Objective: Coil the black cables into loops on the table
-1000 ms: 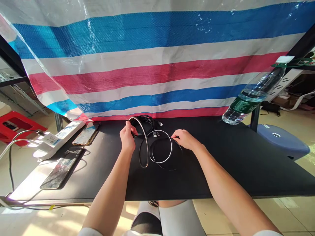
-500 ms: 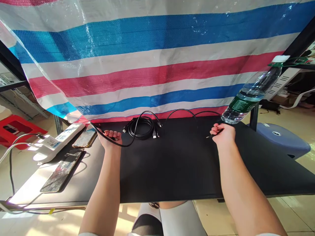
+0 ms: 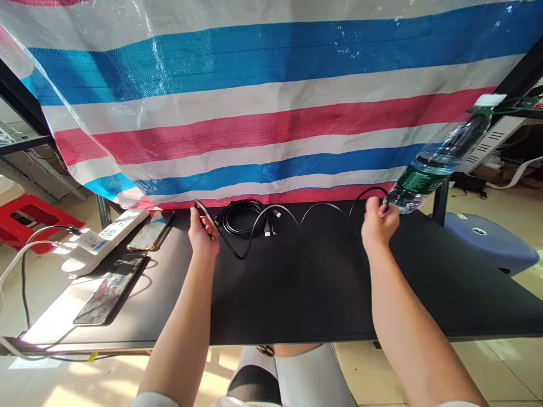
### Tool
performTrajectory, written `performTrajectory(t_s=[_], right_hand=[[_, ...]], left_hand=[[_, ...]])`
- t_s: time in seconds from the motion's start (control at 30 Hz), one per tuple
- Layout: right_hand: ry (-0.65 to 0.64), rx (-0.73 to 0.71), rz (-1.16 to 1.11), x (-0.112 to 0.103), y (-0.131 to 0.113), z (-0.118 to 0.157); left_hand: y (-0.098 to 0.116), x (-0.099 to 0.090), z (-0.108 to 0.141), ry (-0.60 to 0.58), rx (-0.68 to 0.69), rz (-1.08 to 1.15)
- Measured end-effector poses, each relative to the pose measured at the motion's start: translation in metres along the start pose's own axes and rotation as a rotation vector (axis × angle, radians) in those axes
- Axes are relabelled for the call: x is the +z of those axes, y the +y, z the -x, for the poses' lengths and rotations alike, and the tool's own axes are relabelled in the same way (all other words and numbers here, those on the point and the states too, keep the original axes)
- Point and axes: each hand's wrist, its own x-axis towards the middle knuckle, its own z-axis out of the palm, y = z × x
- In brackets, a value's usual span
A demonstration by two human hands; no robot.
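A thin black cable (image 3: 278, 207) runs in loose waves across the black tabletop between my two hands. My left hand (image 3: 202, 233) is closed around one end part of it, left of centre. On the right, my right hand (image 3: 379, 222) grips the other end part, just in front of the water bottle (image 3: 428, 169). The cable ends themselves are mostly hidden by my fingers. Behind the cable's left half lies a coiled black cable (image 3: 241, 219) with light-coloured metal plugs at its right side.
At the left stand a white power strip (image 3: 112, 232) with plugs and two phones, one phone (image 3: 111, 289) nearer me and another phone (image 3: 150, 230) behind. A striped plastic sheet (image 3: 271, 124) hangs along the back. A blue stool (image 3: 487, 237) and a red stool (image 3: 38, 220) flank the table (image 3: 297, 299).
My left hand has moved right and turned, its thumb now upward. My right hand has shifted slightly left and up and turned. The cable's waves between them have changed shape.
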Motion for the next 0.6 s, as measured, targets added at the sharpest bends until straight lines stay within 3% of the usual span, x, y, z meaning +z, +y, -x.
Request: performTrajectory(t_s=[0.03,0.2,0.27,0.4,0.6], right_hand=[[-0.018,-0.007,0.037,0.004,-0.006,0.007],[-0.505,-0.090,0.181,0.009,-0.029,0.031],[-0.591,-0.043,0.119,0.007,-0.030,0.030],[-0.628,0.148,-0.209,-0.001,-0.025,0.019],[-0.584,0.309,-0.499,0.005,-0.028,0.021]], left_hand=[[-0.004,0.002,0.002,-0.014,0.020,-0.038],[-0.017,0.006,0.007,-0.030,0.132,-0.234],[-0.018,0.004,0.006,0.000,0.190,-0.301],[-0.018,0.000,0.001,0.051,0.284,-0.432],[-0.026,0.000,0.008,-0.058,0.386,-0.750]])
